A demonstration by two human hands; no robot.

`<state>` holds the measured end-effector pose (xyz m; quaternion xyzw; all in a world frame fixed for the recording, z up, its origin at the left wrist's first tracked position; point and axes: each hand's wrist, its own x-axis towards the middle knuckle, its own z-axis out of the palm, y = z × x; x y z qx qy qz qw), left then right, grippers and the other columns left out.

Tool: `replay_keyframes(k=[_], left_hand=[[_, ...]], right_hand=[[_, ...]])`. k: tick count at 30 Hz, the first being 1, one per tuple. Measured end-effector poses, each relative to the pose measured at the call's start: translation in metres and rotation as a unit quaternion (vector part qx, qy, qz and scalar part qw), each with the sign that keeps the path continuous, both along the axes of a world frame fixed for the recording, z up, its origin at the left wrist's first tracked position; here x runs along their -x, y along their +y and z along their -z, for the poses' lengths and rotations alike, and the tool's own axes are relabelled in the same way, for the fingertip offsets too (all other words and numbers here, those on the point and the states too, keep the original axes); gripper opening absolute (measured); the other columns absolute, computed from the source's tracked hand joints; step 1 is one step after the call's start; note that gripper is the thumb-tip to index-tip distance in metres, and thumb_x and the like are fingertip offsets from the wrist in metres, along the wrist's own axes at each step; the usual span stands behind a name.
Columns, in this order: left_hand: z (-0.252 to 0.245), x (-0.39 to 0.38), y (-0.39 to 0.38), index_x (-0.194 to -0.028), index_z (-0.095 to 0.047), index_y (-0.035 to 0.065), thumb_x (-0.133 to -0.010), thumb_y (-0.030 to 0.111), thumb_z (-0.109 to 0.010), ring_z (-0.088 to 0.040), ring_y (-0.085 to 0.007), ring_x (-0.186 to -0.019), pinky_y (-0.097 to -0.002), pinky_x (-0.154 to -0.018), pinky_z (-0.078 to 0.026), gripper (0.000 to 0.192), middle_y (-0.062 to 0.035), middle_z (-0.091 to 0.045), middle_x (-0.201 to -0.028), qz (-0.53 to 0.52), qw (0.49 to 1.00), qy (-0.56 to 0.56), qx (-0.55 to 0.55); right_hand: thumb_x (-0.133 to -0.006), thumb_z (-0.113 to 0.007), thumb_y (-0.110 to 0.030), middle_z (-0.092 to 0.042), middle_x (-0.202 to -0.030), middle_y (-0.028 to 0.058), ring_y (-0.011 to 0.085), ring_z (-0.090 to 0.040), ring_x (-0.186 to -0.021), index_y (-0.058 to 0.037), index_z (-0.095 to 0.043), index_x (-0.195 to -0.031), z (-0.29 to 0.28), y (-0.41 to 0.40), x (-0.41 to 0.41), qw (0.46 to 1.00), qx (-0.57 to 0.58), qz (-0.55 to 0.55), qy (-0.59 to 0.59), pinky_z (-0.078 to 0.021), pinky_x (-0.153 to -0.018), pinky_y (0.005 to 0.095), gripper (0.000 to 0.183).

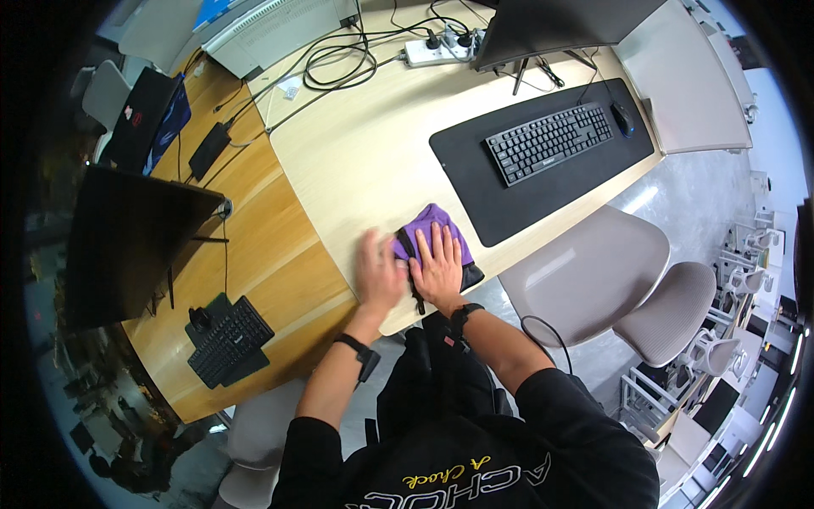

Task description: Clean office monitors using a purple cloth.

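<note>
A purple fabric bag [431, 215] with black trim and a black strap lies folded near the front edge of the pale wooden desk. My right hand [439, 270] rests flat on top of it, palm down and fingers slightly apart. Just left of the bag, my left hand [379, 273] is blurred by motion, its fingers apart and nothing visible in them. Whether it touches the bag's left edge is hard to tell. The black strap [418, 303] hangs toward the desk's front edge between my wrists.
Right of the bag lies a black desk mat [467, 191] bearing a keyboard [550, 143] and a mouse [622, 119]. A monitor [566, 28] and a power strip [439, 52] stand behind. A browner desk [289, 254] adjoins at left; a grey chair [585, 273] is at right.
</note>
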<state>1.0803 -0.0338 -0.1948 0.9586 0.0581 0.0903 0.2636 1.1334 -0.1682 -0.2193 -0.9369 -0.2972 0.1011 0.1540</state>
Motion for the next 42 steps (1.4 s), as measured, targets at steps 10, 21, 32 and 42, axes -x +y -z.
replay_keyframes(k=[10, 21, 32, 42], left_hand=[[0.014, 0.035, 0.137, -0.147, -0.036, 0.0032, -0.091, 0.033, -0.053, -0.021, -0.0546, -0.14, -0.0652, -0.112, -0.02, 0.065, -0.0323, -0.023, -0.152, -0.16, 0.966, 0.117, -0.166], [0.024, 0.036, 0.139, -0.148, -0.04, 0.0049, -0.095, 0.043, -0.043, -0.02, -0.0551, -0.14, -0.0642, -0.113, -0.02, 0.065, -0.0324, -0.023, -0.153, -0.156, 0.959, 0.165, -0.172], [0.026, 0.037, 0.142, -0.149, -0.039, 0.0053, -0.096, 0.042, -0.043, -0.018, -0.0557, -0.141, -0.0664, -0.113, -0.019, 0.064, -0.0318, -0.023, -0.153, -0.154, 0.963, 0.161, -0.155], [0.029, 0.036, 0.141, -0.149, -0.039, 0.0059, -0.097, 0.043, -0.043, -0.02, -0.0556, -0.141, -0.0665, -0.112, -0.02, 0.064, -0.0324, -0.023, -0.153, -0.158, 0.963, 0.159, -0.152]], right_hand=[[-0.09, -0.052, -0.061, -0.028, -0.159, 0.0201, 0.0396, -0.021, -0.148, -0.018, -0.036, -0.154, -0.01, 0.122, -0.143, 0.998, -0.04, -0.023, -0.038, -0.0135, -0.12, 0.0525, 0.078], [-0.092, -0.05, -0.049, -0.028, -0.159, 0.0188, 0.0368, -0.022, -0.148, -0.0138, -0.036, -0.153, 0.014, 0.238, -0.275, 0.99, -0.098, 0.049, -0.088, -0.0126, -0.121, 0.0492, 0.071], [-0.096, -0.045, -0.045, -0.026, -0.156, 0.0311, 0.0439, -0.017, -0.149, 0.0116, -0.033, -0.147, 0.029, 0.153, -0.354, 0.921, -0.016, 0.364, -0.137, -0.0122, -0.122, 0.0509, 0.077], [-0.092, -0.049, -0.045, -0.029, -0.153, 0.0329, 0.0447, -0.023, -0.145, 0.0177, -0.037, -0.141, 0.046, 0.114, -0.416, 0.879, 0.011, 0.436, -0.192, -0.0159, -0.12, 0.0505, 0.081]])
